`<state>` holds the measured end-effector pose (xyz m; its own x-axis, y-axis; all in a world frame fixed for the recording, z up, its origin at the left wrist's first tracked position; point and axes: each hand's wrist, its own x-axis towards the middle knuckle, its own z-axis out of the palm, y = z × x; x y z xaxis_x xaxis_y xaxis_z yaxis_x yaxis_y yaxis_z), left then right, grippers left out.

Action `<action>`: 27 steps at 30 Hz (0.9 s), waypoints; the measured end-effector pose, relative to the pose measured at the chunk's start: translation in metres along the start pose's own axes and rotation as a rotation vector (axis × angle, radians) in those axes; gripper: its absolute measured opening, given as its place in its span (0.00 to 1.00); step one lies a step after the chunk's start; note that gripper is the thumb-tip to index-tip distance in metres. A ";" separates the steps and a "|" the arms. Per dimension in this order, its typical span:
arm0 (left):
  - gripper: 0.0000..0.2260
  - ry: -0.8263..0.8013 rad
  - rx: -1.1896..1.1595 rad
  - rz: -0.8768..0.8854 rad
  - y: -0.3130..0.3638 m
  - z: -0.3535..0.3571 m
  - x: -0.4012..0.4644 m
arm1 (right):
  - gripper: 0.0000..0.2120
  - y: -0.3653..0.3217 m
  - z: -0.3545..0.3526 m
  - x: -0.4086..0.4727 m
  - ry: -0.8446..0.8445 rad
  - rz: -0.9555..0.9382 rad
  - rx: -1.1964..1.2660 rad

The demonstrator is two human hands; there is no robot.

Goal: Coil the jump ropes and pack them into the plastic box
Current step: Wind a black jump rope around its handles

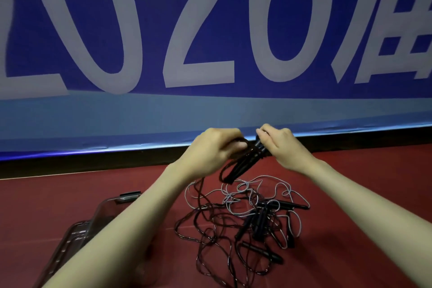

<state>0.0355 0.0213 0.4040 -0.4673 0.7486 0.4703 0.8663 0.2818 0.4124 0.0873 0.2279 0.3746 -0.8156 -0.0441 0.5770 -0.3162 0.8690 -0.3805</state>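
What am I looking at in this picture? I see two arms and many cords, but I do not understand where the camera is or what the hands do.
There is no machine: a person wears one camera on the head, looking down past both arms. The left hand and right hand together grip a dark jump rope, raised above the red floor. Below lies a tangled pile of ropes, dark and pale, with black handles. The clear plastic box sits at lower left, partly hidden by the left arm. Behind is a blue banner.
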 end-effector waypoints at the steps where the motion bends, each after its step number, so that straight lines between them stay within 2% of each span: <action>1: 0.05 0.037 -0.054 -0.045 -0.004 -0.001 0.001 | 0.12 -0.005 0.000 0.001 -0.034 -0.045 0.002; 4: 0.06 0.129 -0.152 -0.120 -0.007 -0.002 0.005 | 0.15 -0.020 0.008 0.001 -0.119 -0.060 0.098; 7: 0.08 0.153 -0.259 -0.236 -0.011 -0.002 0.010 | 0.19 -0.033 0.012 0.004 -0.037 0.065 0.325; 11: 0.11 0.083 -0.448 -0.352 -0.022 0.001 0.008 | 0.18 -0.044 0.014 0.008 -0.006 0.102 0.420; 14: 0.12 0.056 -0.492 -0.346 -0.022 0.005 0.011 | 0.19 -0.047 0.015 0.010 0.025 0.128 0.452; 17: 0.14 0.005 -0.503 -0.375 -0.028 0.014 0.011 | 0.23 -0.046 0.012 0.012 0.135 0.130 0.436; 20: 0.13 0.103 -0.516 -0.666 -0.049 0.027 -0.008 | 0.24 -0.045 0.009 0.013 0.215 0.152 0.409; 21: 0.11 0.157 -0.520 -0.644 -0.052 0.030 -0.012 | 0.24 -0.045 0.008 0.014 0.240 0.166 0.412; 23: 0.08 0.076 -0.586 -0.434 -0.033 0.036 -0.014 | 0.23 -0.044 0.007 0.015 0.306 0.213 0.420; 27: 0.16 0.084 -0.793 -0.441 0.006 0.052 0.004 | 0.22 -0.038 0.008 0.019 0.413 0.314 0.400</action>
<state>0.0478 0.0571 0.3682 -0.7658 0.6158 0.1853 0.2453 0.0134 0.9694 0.0799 0.1895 0.3942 -0.6702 0.4444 0.5944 -0.3139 0.5560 -0.7696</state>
